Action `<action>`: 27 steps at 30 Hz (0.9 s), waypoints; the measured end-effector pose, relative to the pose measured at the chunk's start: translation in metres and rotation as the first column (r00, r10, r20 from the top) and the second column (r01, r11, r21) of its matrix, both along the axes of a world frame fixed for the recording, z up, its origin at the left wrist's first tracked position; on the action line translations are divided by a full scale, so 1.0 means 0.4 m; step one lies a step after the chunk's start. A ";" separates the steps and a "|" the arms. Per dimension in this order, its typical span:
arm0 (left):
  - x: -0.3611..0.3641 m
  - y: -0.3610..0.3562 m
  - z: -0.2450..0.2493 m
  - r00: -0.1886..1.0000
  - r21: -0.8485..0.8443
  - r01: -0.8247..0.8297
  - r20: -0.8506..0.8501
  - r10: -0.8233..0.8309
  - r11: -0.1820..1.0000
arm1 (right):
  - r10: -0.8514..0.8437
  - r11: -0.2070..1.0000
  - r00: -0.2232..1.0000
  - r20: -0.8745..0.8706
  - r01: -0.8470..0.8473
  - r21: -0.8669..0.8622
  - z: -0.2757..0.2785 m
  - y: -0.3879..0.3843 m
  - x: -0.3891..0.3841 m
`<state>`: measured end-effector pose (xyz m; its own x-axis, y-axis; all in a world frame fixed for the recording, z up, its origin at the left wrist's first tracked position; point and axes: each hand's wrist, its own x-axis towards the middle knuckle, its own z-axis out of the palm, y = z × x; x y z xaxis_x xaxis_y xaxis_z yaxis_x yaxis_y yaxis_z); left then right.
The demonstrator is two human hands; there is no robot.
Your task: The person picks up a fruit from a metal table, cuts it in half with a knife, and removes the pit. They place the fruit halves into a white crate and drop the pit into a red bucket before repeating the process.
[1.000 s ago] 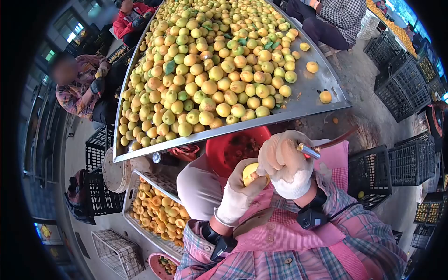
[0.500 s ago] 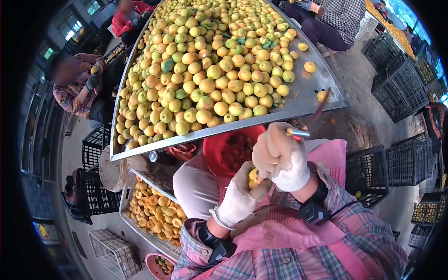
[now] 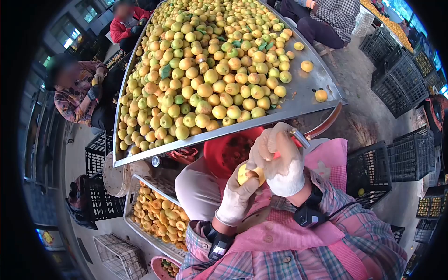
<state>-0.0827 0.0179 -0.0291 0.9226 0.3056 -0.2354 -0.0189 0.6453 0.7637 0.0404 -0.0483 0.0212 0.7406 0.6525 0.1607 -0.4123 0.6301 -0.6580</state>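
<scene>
My left hand (image 3: 235, 198), in a soiled white glove, grips a yellow apricot (image 3: 248, 174) between thumb and fingers. Close against it on the right, my gloved right hand (image 3: 279, 163) is closed around the red handle of a curved knife (image 3: 325, 122). A metal collar joins the handle to the blade, which points up and right, away from the fruit. Beneath both hands, a red basin (image 3: 212, 151) holds dark scraps. Ahead is a metal table (image 3: 305, 95) heaped with whole apricots (image 3: 205, 91).
Halved apricots fill a white crate (image 3: 156, 252) at my left, beside a lidded bucket (image 3: 114, 179). Black crates (image 3: 366, 175) stand on the right. Co-workers sit at the table's left (image 3: 77, 93) and right (image 3: 322, 23). A pink bowl (image 3: 156, 266) is at lower left.
The knife's blade has swung lower and right and shows more clearly. The left hand has shifted slightly left, exposing more of the apricot. The camera view has moved a little.
</scene>
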 end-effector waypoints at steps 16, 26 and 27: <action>0.002 0.000 0.050 0.979 0.350 0.145 -0.189 -0.082 0.925 | 0.184 0.982 0.974 0.130 -0.177 -0.064 -0.034 -0.055 0.012; -0.003 0.011 0.016 0.974 0.563 0.227 -0.144 -0.176 0.795 | 0.425 0.791 0.733 0.531 -0.016 -0.611 -0.016 -0.031 0.018; -0.002 0.011 0.023 0.973 0.562 0.229 -0.146 -0.177 0.795 | 0.425 0.790 0.734 0.529 -0.016 -0.612 -0.017 -0.031 0.019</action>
<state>-0.0834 0.0222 -0.0200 0.9640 0.2163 -0.1545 0.1418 0.0732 0.9872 0.0478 -0.0608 0.0143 0.4244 0.9013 0.0867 0.1336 0.0324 -0.9905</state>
